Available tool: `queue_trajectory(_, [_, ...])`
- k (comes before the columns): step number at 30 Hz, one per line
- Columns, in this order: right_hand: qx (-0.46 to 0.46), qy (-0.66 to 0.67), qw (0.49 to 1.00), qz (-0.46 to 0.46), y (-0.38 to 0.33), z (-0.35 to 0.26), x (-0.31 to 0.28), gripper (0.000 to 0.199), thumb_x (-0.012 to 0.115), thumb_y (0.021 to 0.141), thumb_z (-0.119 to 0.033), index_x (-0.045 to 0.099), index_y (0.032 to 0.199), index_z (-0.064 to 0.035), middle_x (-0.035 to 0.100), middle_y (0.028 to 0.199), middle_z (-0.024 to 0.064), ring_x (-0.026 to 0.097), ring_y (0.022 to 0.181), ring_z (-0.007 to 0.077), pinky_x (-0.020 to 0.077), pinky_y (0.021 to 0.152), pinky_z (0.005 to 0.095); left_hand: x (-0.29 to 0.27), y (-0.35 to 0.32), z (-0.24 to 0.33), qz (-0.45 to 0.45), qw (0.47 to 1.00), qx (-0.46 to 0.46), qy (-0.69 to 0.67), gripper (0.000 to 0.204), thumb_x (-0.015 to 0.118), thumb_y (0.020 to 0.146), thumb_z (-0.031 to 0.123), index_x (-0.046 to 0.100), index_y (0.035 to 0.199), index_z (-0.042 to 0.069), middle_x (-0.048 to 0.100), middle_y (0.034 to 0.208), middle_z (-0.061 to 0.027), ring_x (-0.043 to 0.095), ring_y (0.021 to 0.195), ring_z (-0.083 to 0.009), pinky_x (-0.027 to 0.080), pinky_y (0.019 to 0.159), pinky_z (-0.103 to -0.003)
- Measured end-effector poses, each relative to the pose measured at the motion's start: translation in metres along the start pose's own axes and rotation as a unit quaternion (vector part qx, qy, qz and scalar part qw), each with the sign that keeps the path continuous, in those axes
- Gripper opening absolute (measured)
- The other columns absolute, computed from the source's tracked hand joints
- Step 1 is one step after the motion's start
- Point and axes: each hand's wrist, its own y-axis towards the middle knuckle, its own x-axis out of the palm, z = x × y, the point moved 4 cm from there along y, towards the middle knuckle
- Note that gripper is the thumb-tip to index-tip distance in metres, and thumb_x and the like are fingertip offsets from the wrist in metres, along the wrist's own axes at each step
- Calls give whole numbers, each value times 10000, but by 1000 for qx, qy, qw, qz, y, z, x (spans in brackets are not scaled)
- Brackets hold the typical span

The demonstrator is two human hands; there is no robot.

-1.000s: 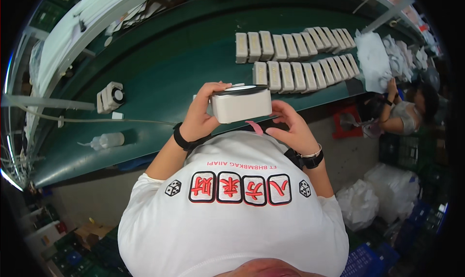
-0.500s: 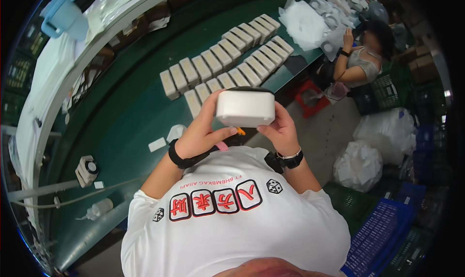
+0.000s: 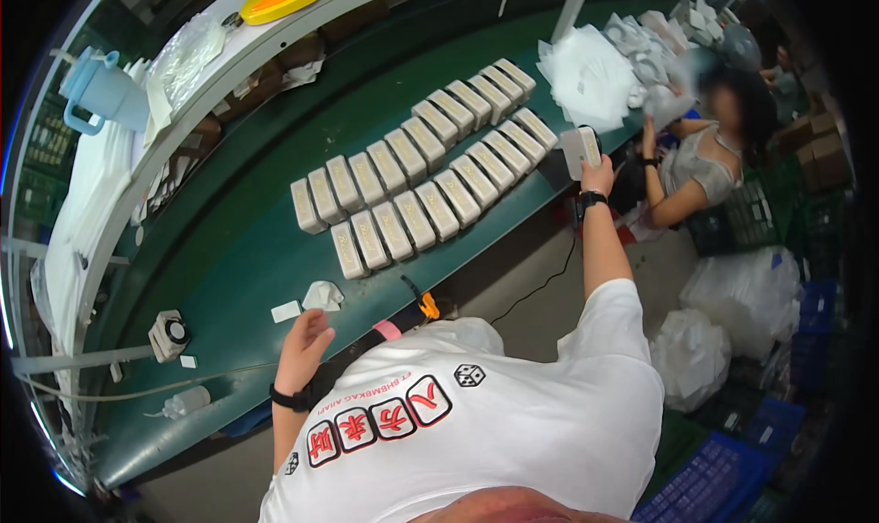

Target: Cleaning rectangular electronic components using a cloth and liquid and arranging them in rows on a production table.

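Out to the right, my right hand grips a white, rounded box-shaped case with a dark side, holding it near the table's edge beside a co-worker. My left hand holds nothing; its fingers are apart, close to a crumpled white cloth or tissue and a small white block. Two slanting rows of similar white cases stand on the green table ahead of me, dark bands showing between them.
A co-worker sits at the right by a pile of white plastic bags. Stuffed clear bags and blue crates lie on the floor. At left are a squeeze bottle, a small white device and a shelf with a blue jug.
The white case has gone from between both hands in front of me to my right hand alone, far right. My left hand has let go and moved down left. The view has shifted.
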Motion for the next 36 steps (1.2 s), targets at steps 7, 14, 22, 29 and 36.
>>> queue_trajectory(7, [-47, -111, 989, -89, 72, -3, 97, 593, 784, 702, -164, 552, 1227, -12, 639, 1128, 242, 606, 1080, 396, 474, 930, 427, -5, -51, 4, 92, 976, -6, 196, 506, 696, 855, 84, 483, 1302, -19, 609, 1202, -123, 592, 1110, -210, 476, 930, -326])
queue_trajectory(14, [-87, 70, 984, -137, 73, 0, 113, 624, 724, 794, -180, 464, 1317, 40, 549, 1287, 235, 528, 1209, 333, 402, 1034, 390, -19, -74, 6, 150, 976, -6, 158, 508, 710, 834, 68, 500, 1287, -24, 617, 1187, -132, 600, 1093, -209, 486, 915, -328])
queue_trajectory(22, [-26, 164, 972, -164, -164, 79, 71, 185, 617, 884, -48, 572, 1058, -4, 612, 1021, 80, 569, 945, 174, 480, 864, 320, -122, -43, -24, 262, 964, 28, -45, 481, 683, 894, 182, 509, 1317, 34, 587, 1218, -58, 541, 1131, -156, 447, 974, -328])
queue_trajectory(29, [80, 209, 778, -588, -412, 45, 70, 645, 678, 808, 36, 415, 1389, -66, 587, 1188, 96, 595, 963, 157, 509, 809, 284, -295, 18, -150, 494, 794, -110, -337, 429, 715, 833, 204, 577, 1199, 30, 573, 1198, -107, 546, 1130, -246, 473, 903, -392])
queue_trajectory(36, [48, 229, 756, -612, -459, -25, 92, 662, 717, 835, -35, 392, 1409, -95, 601, 1207, 86, 615, 891, 125, 511, 733, 263, -475, -18, -249, 628, 700, -339, 27, 605, 750, 747, 360, 571, 1228, 40, 561, 1267, -163, 588, 1113, -321, 463, 963, -422])
